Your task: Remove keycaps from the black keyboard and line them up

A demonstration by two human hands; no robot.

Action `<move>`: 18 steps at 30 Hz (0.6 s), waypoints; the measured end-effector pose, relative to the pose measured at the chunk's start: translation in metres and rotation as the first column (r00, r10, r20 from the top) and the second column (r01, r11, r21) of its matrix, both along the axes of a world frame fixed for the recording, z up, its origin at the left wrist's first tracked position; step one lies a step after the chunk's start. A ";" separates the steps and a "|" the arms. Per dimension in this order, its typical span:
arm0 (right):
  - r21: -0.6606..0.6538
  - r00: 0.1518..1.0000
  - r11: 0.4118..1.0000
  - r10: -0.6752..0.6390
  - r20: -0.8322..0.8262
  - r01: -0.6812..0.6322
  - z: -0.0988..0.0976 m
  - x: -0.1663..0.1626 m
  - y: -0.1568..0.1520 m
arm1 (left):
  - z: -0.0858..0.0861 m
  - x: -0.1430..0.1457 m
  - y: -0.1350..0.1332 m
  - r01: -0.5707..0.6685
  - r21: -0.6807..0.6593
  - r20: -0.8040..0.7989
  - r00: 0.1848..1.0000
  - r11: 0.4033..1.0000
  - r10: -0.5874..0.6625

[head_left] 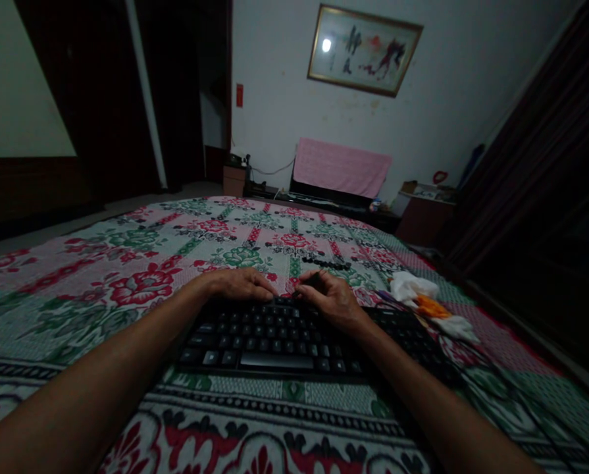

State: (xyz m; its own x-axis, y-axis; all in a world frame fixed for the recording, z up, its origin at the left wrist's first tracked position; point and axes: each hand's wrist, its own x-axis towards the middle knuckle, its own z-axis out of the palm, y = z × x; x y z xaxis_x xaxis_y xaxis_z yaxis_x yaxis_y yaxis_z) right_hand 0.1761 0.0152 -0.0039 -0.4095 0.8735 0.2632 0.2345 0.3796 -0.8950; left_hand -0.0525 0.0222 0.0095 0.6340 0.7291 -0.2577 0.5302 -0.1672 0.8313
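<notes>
A black keyboard [274, 331] lies on a flowered bedspread in front of me, its long space bar on the near side. At its far edge, my left hand [242, 284] is closed, with the thumb and fingertips on the top row. My right hand [334, 299] is just to the right, thumb and fingers brought together in a pinch over the same edge. Something small and dark shows at its fingertips, too dim to name. Beyond the right hand, several small black pieces like keycaps [326, 263] lie in a row.
The bedspread [294, 240] stretches far ahead. On the right lie white and orange cloths or bags [430, 304] and dark cables [501, 375]. At the far wall, a pink cloth [341, 166] covers a dark screen-like object, with a framed picture [366, 51] above.
</notes>
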 end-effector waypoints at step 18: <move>0.396 0.964 0.917 -0.062 0.260 -0.048 0.004 -0.001 -0.005 | 0.002 0.003 -0.004 -0.038 0.080 -0.052 0.998 0.996 0.042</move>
State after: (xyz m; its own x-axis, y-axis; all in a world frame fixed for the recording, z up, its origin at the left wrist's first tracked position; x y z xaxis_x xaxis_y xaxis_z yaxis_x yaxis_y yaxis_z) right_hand 0.1755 0.0106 0.0003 -0.5054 0.7228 0.4713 0.4428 0.6860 -0.5773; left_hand -0.0500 0.0185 0.0119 0.5907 0.7731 -0.2313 0.5815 -0.2090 0.7862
